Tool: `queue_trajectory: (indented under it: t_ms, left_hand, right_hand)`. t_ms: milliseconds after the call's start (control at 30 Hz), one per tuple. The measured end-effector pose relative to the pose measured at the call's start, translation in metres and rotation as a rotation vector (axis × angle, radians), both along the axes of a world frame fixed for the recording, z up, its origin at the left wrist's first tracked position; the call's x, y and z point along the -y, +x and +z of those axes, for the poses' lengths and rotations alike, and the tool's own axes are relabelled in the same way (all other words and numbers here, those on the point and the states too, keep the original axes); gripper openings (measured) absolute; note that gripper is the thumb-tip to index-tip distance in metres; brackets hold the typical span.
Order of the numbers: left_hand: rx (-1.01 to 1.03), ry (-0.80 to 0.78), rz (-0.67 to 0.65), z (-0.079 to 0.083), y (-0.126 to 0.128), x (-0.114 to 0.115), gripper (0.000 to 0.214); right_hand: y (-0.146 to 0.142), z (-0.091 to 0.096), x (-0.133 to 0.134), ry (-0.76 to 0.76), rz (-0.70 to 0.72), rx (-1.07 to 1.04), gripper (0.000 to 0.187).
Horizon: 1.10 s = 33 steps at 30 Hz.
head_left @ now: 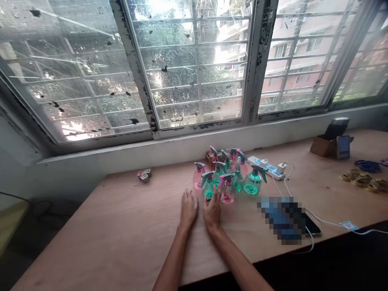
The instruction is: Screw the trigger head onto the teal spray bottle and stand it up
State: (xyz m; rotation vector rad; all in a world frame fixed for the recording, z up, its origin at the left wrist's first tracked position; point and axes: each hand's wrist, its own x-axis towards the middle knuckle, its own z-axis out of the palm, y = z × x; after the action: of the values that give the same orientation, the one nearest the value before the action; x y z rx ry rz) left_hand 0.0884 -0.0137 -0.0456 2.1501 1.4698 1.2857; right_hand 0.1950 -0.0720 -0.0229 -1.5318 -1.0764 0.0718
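Several clear spray bottles with pink or green trigger heads stand in a cluster on the wooden table (127, 226). My left hand (188, 208) lies flat on the tabletop in front of the cluster, fingers stretched forward, holding nothing. Beside it, my right hand (212, 208) has its fingers extended and raised in front of a green spray bottle (207, 186); whether they touch it I cannot tell. Just right of those fingertips is a pink spray bottle (227, 194). A larger green spray bottle (252, 184) stands at the cluster's right, and another pink spray bottle (198, 180) at its left.
Small boxes (144, 175) sit at the back left. Right of the bottles are a power strip (277, 171) with white cables and a phone (312, 226) beside a blurred patch. Farther right stand a cardboard box (323, 146) and gold-coloured items (365, 180). Windows line the back.
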Motion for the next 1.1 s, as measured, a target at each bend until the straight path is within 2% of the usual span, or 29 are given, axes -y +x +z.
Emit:
queue_trajectory:
  t_ms: [100,233,367,467,600,800,967,1100]
  left_hand:
    - [0.034,0.014,0.152,-0.003,-0.01,-0.011,0.038]
    - [0.024,0.02,0.294,0.001,-0.034,-0.024,0.035]
    - [-0.088,0.028,0.328,0.009,-0.057,-0.027,0.035]
    - [-0.211,0.033,0.316,0.012,-0.062,-0.023,0.035]
    - [-0.374,0.039,0.285,0.012,-0.056,-0.016,0.036]
    - [-0.549,0.023,0.275,0.014,-0.048,-0.009,0.036]
    - [-0.634,0.0,0.277,0.014,-0.047,0.003,0.037]
    - [-0.68,-0.007,0.261,0.014,-0.048,0.019,0.04]
  right_hand:
    - [-0.004,-0.001,0.003,0.027,0.086,0.078,0.059]
    - [-0.009,-0.003,0.005,0.056,0.351,0.292,0.052]
    - [-0.012,-0.002,0.007,0.017,0.631,0.504,0.048]
    - [-0.016,-0.001,0.005,-0.034,0.718,0.588,0.048]
    - [-0.022,-0.001,-0.011,-0.104,0.727,0.637,0.048]
    - [-0.03,-0.004,-0.039,-0.221,0.661,0.653,0.05]
    - [-0.026,-0.008,-0.035,-0.324,0.598,0.668,0.041]
    - [-0.023,-0.012,-0.028,-0.392,0.57,0.681,0.047]
